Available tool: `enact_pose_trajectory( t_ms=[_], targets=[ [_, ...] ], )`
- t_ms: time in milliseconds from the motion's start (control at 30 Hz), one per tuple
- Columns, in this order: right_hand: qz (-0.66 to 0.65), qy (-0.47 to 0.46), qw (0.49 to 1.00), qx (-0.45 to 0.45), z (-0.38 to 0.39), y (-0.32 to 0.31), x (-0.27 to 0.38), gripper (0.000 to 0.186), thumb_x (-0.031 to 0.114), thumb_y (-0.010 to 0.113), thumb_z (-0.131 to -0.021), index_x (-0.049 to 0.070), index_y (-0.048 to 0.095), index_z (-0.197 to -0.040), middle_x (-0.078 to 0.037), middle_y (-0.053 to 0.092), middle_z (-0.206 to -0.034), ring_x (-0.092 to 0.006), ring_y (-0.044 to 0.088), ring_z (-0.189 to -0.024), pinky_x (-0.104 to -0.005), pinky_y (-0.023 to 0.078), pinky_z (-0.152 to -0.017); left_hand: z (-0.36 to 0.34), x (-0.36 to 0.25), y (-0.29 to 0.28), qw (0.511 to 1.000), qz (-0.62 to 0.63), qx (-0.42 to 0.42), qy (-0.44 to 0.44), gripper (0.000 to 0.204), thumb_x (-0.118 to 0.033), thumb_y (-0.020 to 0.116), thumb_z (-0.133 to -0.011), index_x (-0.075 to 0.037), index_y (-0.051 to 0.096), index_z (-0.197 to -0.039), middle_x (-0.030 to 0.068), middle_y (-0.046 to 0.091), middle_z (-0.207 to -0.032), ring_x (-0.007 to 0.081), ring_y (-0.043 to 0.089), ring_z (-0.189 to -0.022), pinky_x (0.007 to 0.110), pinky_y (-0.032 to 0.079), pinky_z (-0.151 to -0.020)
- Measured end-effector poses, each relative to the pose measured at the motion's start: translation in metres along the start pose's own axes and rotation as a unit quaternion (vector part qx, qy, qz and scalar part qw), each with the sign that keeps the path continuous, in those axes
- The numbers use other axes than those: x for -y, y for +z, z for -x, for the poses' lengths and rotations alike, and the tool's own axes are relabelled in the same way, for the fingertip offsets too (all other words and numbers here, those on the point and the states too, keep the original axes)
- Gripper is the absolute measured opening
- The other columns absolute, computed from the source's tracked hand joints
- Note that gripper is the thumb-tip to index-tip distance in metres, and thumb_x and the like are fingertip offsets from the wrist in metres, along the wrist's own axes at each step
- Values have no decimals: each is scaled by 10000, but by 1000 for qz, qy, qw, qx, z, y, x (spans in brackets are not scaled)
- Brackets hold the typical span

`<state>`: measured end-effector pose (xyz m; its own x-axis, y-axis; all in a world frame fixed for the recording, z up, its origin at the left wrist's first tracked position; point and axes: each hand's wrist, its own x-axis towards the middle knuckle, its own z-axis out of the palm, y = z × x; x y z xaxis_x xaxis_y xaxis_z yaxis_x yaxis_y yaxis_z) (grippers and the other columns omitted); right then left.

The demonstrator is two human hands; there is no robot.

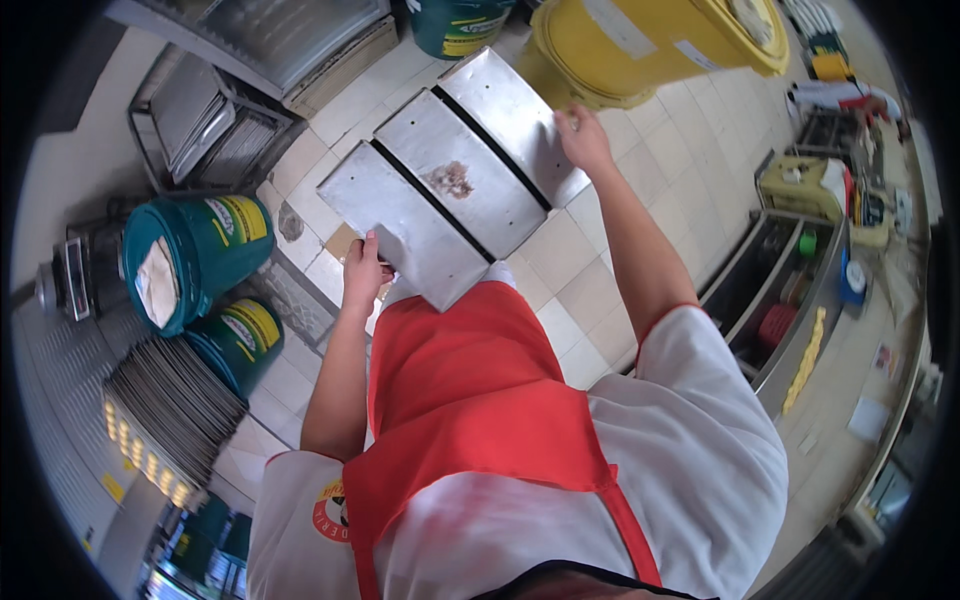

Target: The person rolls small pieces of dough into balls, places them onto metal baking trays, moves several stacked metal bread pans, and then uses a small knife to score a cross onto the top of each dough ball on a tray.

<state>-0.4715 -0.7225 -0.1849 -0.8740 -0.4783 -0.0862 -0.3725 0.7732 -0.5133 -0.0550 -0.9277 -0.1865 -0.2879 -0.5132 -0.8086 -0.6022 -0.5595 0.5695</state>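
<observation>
In front of my red apron I hold a set of three joined metal loaf pans [470, 215], dull silver, with dark gaps between them. Their flat faces are turned up, and a brown stain marks the middle one. My left hand [366, 272] is closed on the near left edge, its thumb on top and its other fingers partly hidden beneath. At the far right pan's outer edge, my right hand [584, 140] grips with the thumb side up. The set is tilted, held over the tiled floor.
A yellow bin [640, 45] stands just beyond my right hand. Green buckets [195, 260] are on the left, near a rack of trays [215, 120] and stacked trays [175, 400] bearing pale dough pieces. Along the right runs a workbench [840, 400] with a yellow strand; another person [850, 97] is farther off.
</observation>
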Motion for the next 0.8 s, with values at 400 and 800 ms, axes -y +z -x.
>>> enact_pose_trajectory(
  t_ms=[400, 800],
  targets=[
    [-78, -181, 916, 350, 44, -4, 105, 534, 505, 622, -1040, -1, 636, -1210, -285, 712, -1234, -461, 688, -1168, -542, 548, -1009, 120, 90, -60, 924, 50, -346, 153, 370, -348, 510, -1156, -58, 645, -969, 32, 595, -823, 156, 573, -779, 342, 478, -719],
    [-313, -371, 669, 563, 294, 41, 256, 573, 424, 706, -997, -101, 555, -1168, -317, 697, -1022, -487, 708, -1002, -544, 564, -904, 556, 149, -217, 750, -168, -639, -33, 738, -478, 580, -1118, 126, 519, -1537, 303, 562, -1552, 385, 584, -1367, 437, 459, -1166]
  ],
)
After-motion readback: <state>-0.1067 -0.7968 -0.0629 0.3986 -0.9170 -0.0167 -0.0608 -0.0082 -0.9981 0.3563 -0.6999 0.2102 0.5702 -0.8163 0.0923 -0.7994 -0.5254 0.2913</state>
